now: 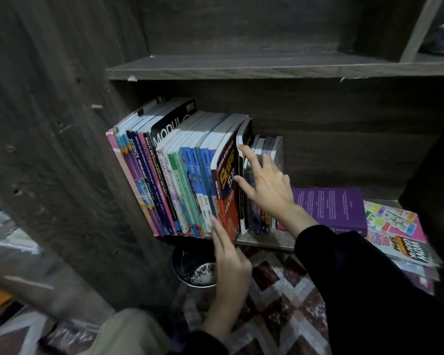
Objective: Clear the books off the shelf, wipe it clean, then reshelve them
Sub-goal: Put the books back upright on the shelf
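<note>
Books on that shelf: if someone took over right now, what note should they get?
Left hand: open, fingers against the orange book's lower edge.
Right hand: open, spread on the books beside it.
Row of books stands upright on the shelf; purple book and a stack lie flat at the right.
Done: cannot tell whether the shelf was wiped; no cloth in view.
Left: stand the flat ones up, if wiped.

My books stand packed, leaning left, at the shelf's left end; a purple book lies flat beside them.
</note>
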A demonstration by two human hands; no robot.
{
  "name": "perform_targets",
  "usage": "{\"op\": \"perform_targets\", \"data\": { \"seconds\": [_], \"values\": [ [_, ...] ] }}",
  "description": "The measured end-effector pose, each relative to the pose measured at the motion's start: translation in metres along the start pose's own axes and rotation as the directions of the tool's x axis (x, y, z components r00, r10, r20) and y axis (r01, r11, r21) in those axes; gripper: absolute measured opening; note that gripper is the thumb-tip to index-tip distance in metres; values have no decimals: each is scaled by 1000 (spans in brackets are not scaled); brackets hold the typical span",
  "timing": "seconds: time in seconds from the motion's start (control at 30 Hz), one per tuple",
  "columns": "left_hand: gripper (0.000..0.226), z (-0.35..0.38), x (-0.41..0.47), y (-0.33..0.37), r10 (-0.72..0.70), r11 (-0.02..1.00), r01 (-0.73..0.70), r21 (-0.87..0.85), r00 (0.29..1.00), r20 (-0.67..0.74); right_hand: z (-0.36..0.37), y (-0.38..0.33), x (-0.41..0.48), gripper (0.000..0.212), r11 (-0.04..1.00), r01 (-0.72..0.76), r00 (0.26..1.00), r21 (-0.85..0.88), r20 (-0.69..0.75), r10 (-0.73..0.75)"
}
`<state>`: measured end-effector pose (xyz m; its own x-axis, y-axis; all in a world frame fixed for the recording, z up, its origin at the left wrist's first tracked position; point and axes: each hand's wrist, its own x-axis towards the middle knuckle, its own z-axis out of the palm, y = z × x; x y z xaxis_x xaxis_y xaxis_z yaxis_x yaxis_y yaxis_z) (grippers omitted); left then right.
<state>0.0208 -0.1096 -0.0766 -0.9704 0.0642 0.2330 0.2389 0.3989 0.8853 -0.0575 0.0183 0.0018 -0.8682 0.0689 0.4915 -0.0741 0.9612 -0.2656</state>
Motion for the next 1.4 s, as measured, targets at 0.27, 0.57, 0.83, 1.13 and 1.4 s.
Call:
{"op": "perform_targets", "data": {
  "seconds": [0.27,0.57,0.83,1.13,1.4],
  "values": [
    [87,32,23,4,-337,938,348,-7,914,227,1,0,1,67,1000,0,1000,0,23,0],
    [89,52,65,17,-428,872,479,-98,845,320,2,-5,2,65,1000,7,1000,-13,23,-6],
    [101,38,63,3,-420,869,489,-78,812,405,8,-21,8,75,996,-7,998,-87,69,13],
    [42,-76,80,40,214,956,-94,279,873,-438,-3,-36,16,70,994,-16,1000,104,-23,18],
    [112,-89,111,2,389,624,-158,765,912,-129,1,-67,34,80,978,195,980,78,16,-197]
  ]
}}
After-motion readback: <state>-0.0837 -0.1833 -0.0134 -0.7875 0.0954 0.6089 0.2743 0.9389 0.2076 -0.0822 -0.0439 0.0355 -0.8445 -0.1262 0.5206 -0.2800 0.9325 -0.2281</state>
